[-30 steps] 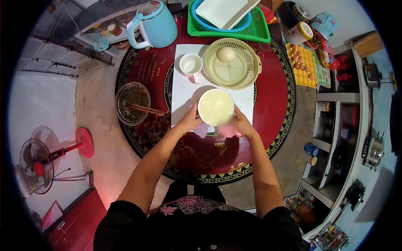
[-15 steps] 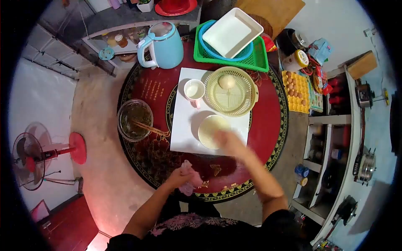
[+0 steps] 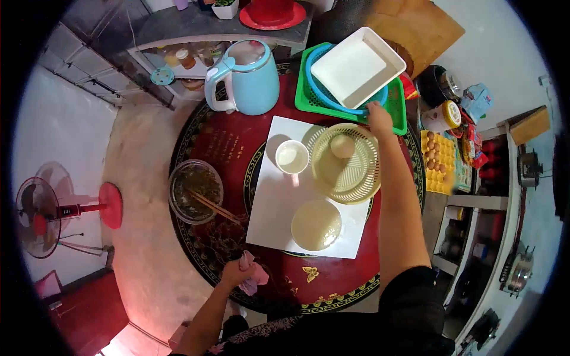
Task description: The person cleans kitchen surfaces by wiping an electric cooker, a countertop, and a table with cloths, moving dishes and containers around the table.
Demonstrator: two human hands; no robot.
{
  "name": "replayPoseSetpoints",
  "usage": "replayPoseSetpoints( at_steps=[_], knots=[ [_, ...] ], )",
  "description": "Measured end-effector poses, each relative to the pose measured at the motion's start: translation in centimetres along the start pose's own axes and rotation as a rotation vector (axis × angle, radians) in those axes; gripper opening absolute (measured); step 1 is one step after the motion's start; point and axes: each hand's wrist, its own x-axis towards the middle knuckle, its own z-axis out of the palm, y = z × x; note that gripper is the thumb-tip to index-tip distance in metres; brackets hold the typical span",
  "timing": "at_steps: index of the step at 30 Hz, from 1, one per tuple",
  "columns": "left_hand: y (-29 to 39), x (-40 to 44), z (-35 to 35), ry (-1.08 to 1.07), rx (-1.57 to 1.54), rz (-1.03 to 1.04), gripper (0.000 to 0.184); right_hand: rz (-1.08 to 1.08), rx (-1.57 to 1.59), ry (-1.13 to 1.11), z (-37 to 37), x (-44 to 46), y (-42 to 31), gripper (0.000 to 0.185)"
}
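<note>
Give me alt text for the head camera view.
A bare right hand is at the rim of a blue basket across a round red table, while the left hand holds a pink cloth. A white board bears a cup and a bowl beside a yellowish colander.

The pink cloth [image 3: 255,277] is held bunched near the table [image 3: 341,283] edge; the round blue plastic basket [image 3: 323,95] sits nested inside the green basket [image 3: 304,98].

Pale floor [image 3: 142,196] between white wall [image 3: 71,130] and open shelving [image 3: 478,202] (pinkish glow [image 3: 126,343] at the lower left).
</note>
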Motion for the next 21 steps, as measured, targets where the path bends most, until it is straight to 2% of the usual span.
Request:
replayPoseSetpoints(
  at_steps=[1,4,5,8,10,12,13,16,17,20,21],
  knots=[
    [0.0,0.0,0.0,-0.007,-0.004,-0.018,0.043,-0.045,0.029,0.141,1.2,0.5,1.4,0.020],
    [1.6,-0.6,-0.8,-0.043,-0.026,-0.055,0.043,-0.083,-0.019,0.185,-3.9,-0.4,-1.3,0.018],
    [1.7,-0.6,-0.8,-0.053,-0.046,-0.050,0.043,-0.125,-0.132,0.207,-4.5,-0.3,-1.5,0.021],
    [1.2,-0.2,-0.7,-0.068,-0.046,-0.043,0.045,-0.208,-0.115,0.237,-9.0,-0.7,-4.0,0.021],
    [0.7,0.1,-0.5,-0.048,0.022,-0.054,0.047,-0.121,-0.033,0.208,-11.4,0.4,-5.1,0.026],
    [0.0,0.2,-0.2,-0.030,-0.055,-0.031,0.049,0.007,0.138,0.113,-13.8,1.6,-6.0,0.030],
    [-0.3,0.3,-0.1,-0.020,-0.094,-0.022,0.050,-0.044,0.108,0.198,-13.0,3.2,-4.8,0.037],
    [-0.2,0.3,-0.3,-0.018,0.002,-0.032,0.050,0.111,0.514,0.100,-15.8,4.3,-5.7,0.042],
    [0.1,0.2,-0.5,-0.018,-0.029,-0.015,0.050,0.146,0.761,0.092,-13.2,6.2,-3.1,0.043],
    [0.2,0.1,-0.4,-0.013,-0.084,0.019,0.048,0.427,1.260,0.011,-14.1,4.5,-3.5,0.037],
    [-0.6,0.7,0.0,-0.007,-0.074,0.018,0.047,0.414,1.393,0.002,-14.0,3.7,-3.0,0.036]
  ],
)
